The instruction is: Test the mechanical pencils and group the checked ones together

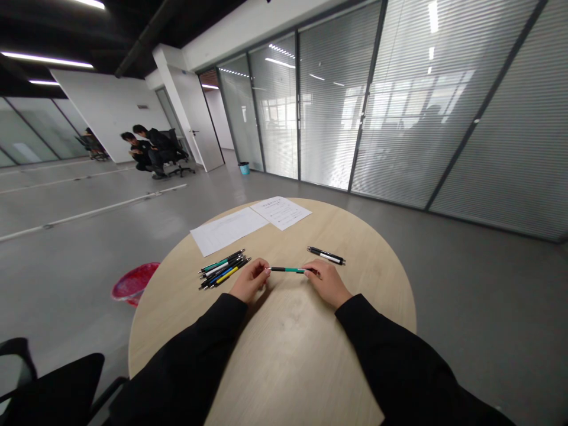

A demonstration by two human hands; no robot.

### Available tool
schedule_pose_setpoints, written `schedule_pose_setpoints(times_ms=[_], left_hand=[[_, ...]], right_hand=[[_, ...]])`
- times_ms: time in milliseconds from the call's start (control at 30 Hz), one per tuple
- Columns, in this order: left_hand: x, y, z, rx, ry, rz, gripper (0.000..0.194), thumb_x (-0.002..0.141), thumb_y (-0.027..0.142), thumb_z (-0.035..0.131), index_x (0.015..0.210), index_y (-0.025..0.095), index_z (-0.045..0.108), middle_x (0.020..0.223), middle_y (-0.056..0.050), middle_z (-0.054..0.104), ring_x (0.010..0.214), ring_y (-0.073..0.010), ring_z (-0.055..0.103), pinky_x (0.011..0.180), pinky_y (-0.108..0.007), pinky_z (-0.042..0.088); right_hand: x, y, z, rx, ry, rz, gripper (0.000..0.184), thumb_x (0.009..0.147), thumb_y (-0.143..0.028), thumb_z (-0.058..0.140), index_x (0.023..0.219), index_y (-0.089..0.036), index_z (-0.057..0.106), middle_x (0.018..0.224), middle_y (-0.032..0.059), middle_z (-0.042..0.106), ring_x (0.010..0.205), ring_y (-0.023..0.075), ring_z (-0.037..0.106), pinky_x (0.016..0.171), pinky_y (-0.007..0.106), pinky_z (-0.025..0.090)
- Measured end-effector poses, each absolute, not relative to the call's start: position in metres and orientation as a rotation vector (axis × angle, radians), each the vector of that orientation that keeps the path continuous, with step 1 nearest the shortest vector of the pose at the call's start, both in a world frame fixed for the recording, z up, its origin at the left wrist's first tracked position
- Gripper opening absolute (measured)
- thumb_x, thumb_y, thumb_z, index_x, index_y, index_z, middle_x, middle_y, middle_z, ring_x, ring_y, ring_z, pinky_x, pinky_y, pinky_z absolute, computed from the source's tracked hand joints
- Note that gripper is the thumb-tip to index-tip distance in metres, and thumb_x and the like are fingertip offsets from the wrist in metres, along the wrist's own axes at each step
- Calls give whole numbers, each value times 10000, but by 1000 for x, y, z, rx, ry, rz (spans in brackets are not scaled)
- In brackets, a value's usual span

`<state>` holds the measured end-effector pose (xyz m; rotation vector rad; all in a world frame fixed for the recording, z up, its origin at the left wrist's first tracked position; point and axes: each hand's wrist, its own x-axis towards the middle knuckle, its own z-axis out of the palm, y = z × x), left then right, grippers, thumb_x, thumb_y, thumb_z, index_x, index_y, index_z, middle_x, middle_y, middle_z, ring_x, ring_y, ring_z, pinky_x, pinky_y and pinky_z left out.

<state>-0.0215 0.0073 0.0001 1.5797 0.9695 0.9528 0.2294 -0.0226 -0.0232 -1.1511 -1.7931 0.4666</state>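
Slim green-and-black plastic pen [288, 270], light, stiff and slick, best taken at mid-barrel, held pinched by its ends in the nearly closed left hand [249, 280] and right hand [326, 283], over pale round wooden table [377, 284], black-and-white pen [326, 255] lying just beyond.

Slim black plastic pen [287, 270] with a teal-green band along its middle section. Straight, lying crosswise between the hands, roughly level in view. One end sits at the fingertips of the left hand [249, 280]; the other runs under the fingers of the right hand [326, 283]. Both ends partly hidden by the fingers; tip and clip cannot be made out. Whether the barrel touches the tabletop: cannot tell.
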Motion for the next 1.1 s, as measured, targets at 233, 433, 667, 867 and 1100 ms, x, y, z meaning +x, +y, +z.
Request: schedule_pose_setpoints(times_ms=[233, 433, 667, 867, 1100], left_hand=[[-19, 7, 3, 1600, 1145, 1002, 460, 842, 622, 516, 736, 175, 536, 589, 32, 486, 478, -94, 414, 433, -216, 284], [-21, 8, 3, 1686, 1181, 879, 520, 837, 653, 496, 589, 197, 466, 480, 53, 393, 412, -96, 345, 421, -237, 250], [-23, 11, -6, 1563, 1041, 920, 417, 812, 582, 602, 722, 194, 480, 500, 77, 409, 417, -74, 360, 434, -202, 290], [-26, 14, -7, 1592, 977, 949, 352, 790, 496, 671, 807, 183, 511, 573, 70, 462, 455, -69, 406, 455, -197, 339], [-26, 16, -9, 1612, 1042, 977, 367, 790, 515, 651, 888, 172, 567, 659, 31, 533, 524, -96, 481, 461, -202, 340]], right_hand=[[228, -23, -23, -1147, -1808, 453, 131, 873, -153, 609, 906, -194, 729, 870, 44, 704, 794, 176, 613, 761, 307, 455], [228, -25, -21, -1132, -1809, 458, 149, 870, -139, 602, 914, -200, 730, 875, 44, 704, 799, 175, 616, 772, 308, 460], [228, -23, -23, -1141, -1804, 456, 146, 874, -148, 599, 910, -205, 730, 879, 47, 706, 804, 179, 620, 768, 311, 466], [228, -23, -23, -1151, -1808, 449, 142, 881, -164, 596, 910, -205, 729, 885, 51, 707, 813, 183, 623, 783, 320, 469], [228, -23, -23, -1141, -1814, 440, 142, 879, -159, 599, 911, -202, 730, 858, 46, 702, 782, 177, 615, 758, 309, 466]])
